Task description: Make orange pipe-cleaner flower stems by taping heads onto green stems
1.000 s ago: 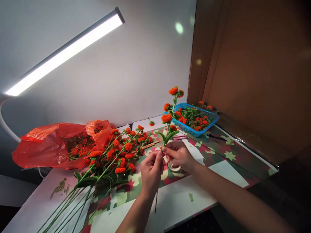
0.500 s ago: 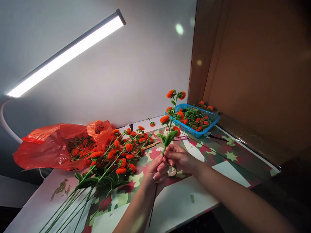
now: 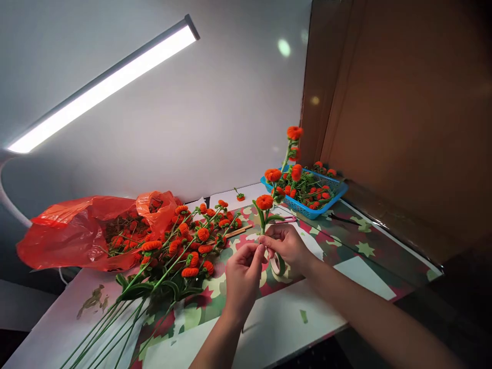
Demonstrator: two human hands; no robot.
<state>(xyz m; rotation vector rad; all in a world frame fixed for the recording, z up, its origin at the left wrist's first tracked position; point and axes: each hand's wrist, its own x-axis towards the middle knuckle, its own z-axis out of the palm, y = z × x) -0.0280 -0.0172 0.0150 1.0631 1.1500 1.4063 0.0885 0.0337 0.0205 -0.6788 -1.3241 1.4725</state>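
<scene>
An artificial stem of fuzzy orange flowers (image 3: 264, 202) with green leaves stands tilted to the right between my hands. My left hand (image 3: 244, 266) is closed, its thumb and fingers pinching the stem below the leaves. Just above and touching it, my right hand (image 3: 286, 246) is closed too, pinching the stem near the leaf bases. A roll of green tape (image 3: 282, 267) hangs under the right fingers; whether they grip it is hidden. The dark lower end of the stem shows partly beside my left wrist.
Several finished-looking flower stems (image 3: 151, 287) lie on the left, by a red plastic bag (image 3: 73, 230) of flowers. A blue basket (image 3: 307, 210) with more flowers stands at the back right. A lit lamp (image 3: 107, 84) reaches over the left. Wooden sticks (image 3: 239, 231) lie mid-table.
The flower stem has turned and now leans further right, its top higher. My left hand has opened up its wrap to a pinch. The tape roll shows more clearly below my right hand.
</scene>
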